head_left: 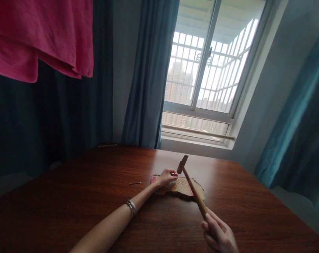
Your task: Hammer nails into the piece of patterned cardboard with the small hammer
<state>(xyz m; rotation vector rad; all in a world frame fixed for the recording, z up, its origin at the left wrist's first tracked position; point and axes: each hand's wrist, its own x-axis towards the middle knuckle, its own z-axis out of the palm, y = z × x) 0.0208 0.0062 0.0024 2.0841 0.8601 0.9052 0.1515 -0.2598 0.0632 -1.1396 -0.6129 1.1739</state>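
Observation:
My right hand (219,234) is wrapped round the wooden handle of a hammer (193,189), whose metal head (182,163) hangs just above and right of my left hand. My left hand (167,176) is stretched forward, its fingers pinched together over a flat piece of cardboard (184,187) with a pink edge lying on the table. What the pinched fingers hold is too small to make out. A bracelet (131,206) sits on my left wrist.
A dark brown wooden table (96,196) fills the lower frame. A single nail (134,183) lies on it left of the cardboard. Behind are a barred window (206,77), blue-grey curtains (148,77) and a pink cloth (40,35) hanging at top left.

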